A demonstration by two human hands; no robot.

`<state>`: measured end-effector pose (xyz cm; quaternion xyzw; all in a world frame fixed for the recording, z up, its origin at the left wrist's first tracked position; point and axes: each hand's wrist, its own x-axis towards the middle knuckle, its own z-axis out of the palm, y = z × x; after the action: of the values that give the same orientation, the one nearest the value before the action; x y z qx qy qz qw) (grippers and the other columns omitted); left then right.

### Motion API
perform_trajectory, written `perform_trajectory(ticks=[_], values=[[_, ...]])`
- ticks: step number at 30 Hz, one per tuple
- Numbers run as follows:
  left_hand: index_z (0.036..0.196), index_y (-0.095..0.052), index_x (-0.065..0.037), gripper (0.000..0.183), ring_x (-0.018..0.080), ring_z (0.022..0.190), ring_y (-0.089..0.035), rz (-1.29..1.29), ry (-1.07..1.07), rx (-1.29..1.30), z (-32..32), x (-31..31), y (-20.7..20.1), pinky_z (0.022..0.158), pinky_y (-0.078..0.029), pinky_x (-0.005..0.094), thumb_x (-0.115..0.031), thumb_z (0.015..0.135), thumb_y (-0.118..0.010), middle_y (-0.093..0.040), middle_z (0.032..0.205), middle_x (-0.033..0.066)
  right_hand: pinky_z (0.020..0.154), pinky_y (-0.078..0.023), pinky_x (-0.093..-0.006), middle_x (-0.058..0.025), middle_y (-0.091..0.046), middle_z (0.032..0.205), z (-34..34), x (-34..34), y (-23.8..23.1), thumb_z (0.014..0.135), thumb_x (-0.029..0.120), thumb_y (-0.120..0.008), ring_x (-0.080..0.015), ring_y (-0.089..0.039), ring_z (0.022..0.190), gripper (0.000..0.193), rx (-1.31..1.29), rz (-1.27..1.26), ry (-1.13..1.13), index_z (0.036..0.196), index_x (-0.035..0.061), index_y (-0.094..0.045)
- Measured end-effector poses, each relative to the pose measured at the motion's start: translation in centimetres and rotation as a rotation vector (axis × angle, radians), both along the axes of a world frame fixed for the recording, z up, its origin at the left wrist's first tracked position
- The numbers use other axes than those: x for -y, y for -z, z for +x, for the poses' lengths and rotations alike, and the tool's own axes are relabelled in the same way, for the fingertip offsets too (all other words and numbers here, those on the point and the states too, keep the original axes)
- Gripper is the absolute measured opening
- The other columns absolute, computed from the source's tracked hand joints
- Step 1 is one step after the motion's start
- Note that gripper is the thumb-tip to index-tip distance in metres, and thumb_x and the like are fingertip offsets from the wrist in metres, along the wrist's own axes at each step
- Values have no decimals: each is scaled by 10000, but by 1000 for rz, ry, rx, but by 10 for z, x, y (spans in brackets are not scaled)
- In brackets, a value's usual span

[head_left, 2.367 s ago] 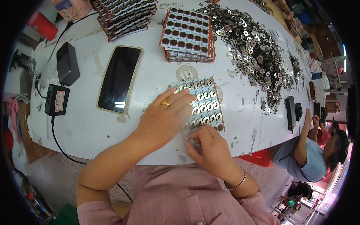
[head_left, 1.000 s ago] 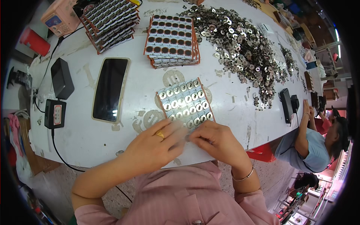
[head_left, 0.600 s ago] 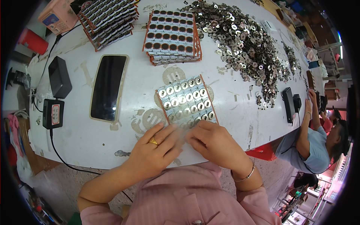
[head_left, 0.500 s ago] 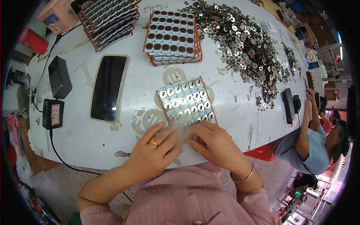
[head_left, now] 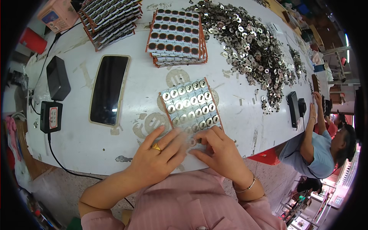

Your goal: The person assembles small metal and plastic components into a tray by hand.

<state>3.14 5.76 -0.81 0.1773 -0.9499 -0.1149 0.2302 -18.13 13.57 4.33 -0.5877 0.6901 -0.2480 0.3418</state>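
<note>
A panel (head_left: 190,101) with orange edges lies on the table before me, bearing rows of round silver discs with dark centre slots. At its near edge my left hand (head_left: 157,155), with a gold ring, reaches in from the left. Its fingertips are smeared by motion, so what they hold, if anything, cannot be made out. Opposite, my right hand (head_left: 220,151) curls over the near right corner of the panel. A gap shows between its thumb and forefinger, beside the blurred fingertips. Both hands partly hide the panel's nearest row.
Beyond the panel stands a stack of similar panels (head_left: 174,34) with dark round faces; another stack (head_left: 109,23) is at far left. Loose metal discs (head_left: 253,50) heap at far right. A phone (head_left: 110,90) and black adapters (head_left: 50,117) lie left. A co-worker (head_left: 314,149) sits at right.
My right thumb and forefinger have spread farther apart near the panel's edge. The left fingertips stay blurred in about the same place. The panel has hardly moved.
</note>
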Motion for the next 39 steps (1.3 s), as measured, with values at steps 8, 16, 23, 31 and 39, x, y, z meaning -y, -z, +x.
perform_trajectory(ticks=[8, 16, 23, 31, 39], values=[[1008, -727, -101, 192, 239, 1274, -656, 6, -17, -8, -1, -1, -1, 1099, -471, 472, -221, 881, -807, -720, 1274, 73, 711, -573, -399, -86, -633, 1004, 5, -12, 17, 868, 120, -799, -300, -675, 904, 242, -204, -211, -53, 1079, 100, -682], [1080, -757, -110, 229, 238, 1267, -644, -7, 5, 29, -3, 2, -4, 1077, -473, 447, -193, 871, -798, -715, 1264, 69, 706, -585, -376, -64, -641, 914, 5, -4, 4, 934, 145, -715, -283, -666, 921, 106, -322, -168, -103, 1026, 97, -694], [1210, -755, -135, 355, 231, 1264, -623, 21, 19, 57, -4, 3, -6, 1103, -448, 475, -181, 860, -799, -694, 1274, 44, 788, -517, -444, -168, -651, 946, -97, 58, 19, 920, 6, -673, -350, -615, 878, 236, -383, -407, 199, 1151, 30, -713], [1191, -743, -111, 384, 254, 1301, -613, 158, 31, 10, -2, 3, -9, 1133, -430, 492, -210, 835, -848, -684, 1293, 58, 971, -461, -444, -101, -699, 1234, -125, 74, 30, 879, 29, -676, -328, -579, 1117, 373, -614, -408, -21, 1246, 83, -715], [1116, -741, -77, 327, 272, 1305, -640, 156, 73, 6, -4, 5, -12, 1144, -438, 486, -174, 828, -862, -694, 1286, 72, 894, -490, -428, -94, -709, 1095, -119, 64, 27, 869, -6, -665, -314, -599, 1046, 380, -607, -504, 78, 1230, 93, -724]])
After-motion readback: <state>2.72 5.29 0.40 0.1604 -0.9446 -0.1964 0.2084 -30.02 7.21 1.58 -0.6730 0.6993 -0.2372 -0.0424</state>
